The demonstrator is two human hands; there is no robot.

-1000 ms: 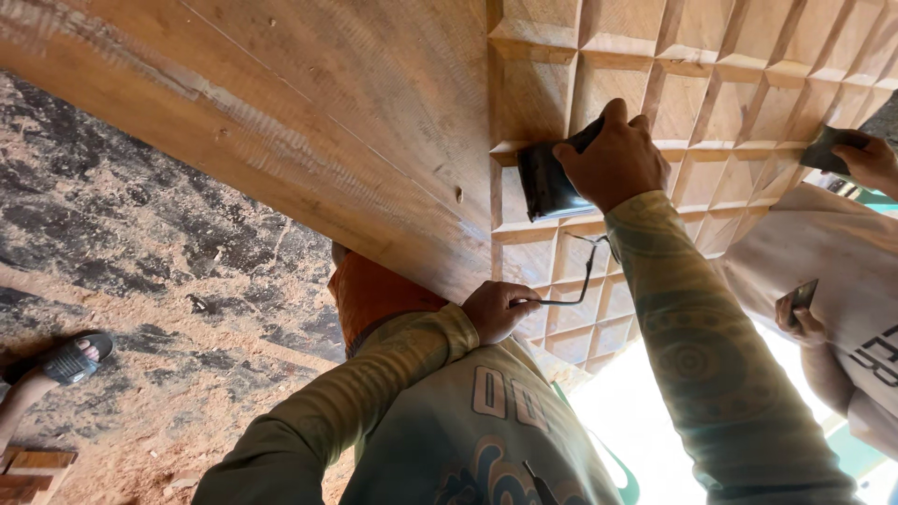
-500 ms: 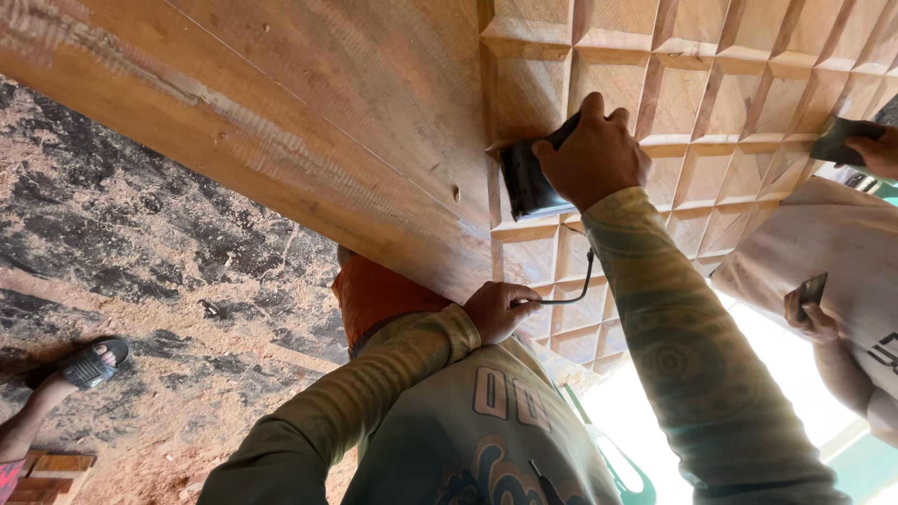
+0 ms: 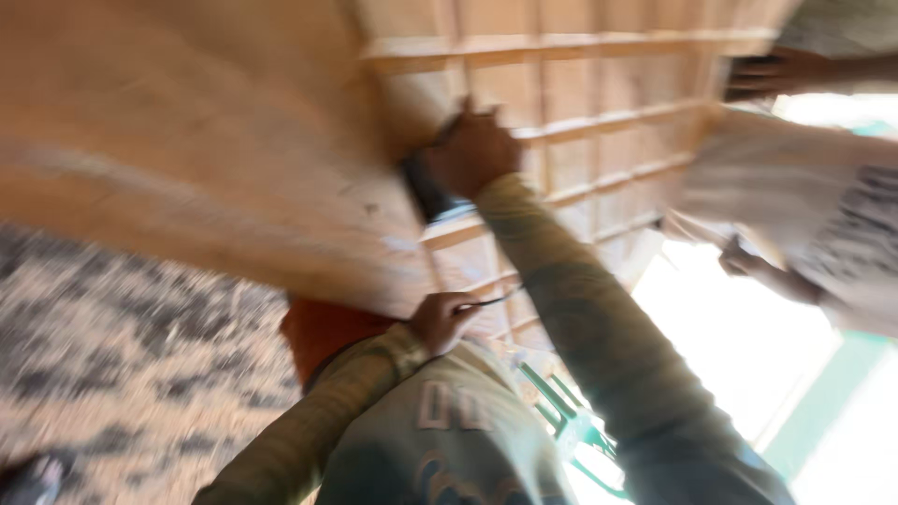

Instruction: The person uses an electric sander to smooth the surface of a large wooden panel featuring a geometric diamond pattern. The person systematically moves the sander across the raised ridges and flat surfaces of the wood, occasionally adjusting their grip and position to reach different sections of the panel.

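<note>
Your right hand (image 3: 472, 150) is closed tight on a dark flat sanding pad (image 3: 426, 187), pressed on the bumpy square-patterned wood panel (image 3: 580, 103). Your left hand (image 3: 441, 320) pinches a thin wire (image 3: 496, 299).

packages: none in view | labels: none | signs: none | screens: none | frame: heavily blurred

The right hand (image 3: 472, 150) presses a pad (image 3: 423, 187) on the panel (image 3: 580, 112), above the left hand (image 3: 441, 320).
</note>
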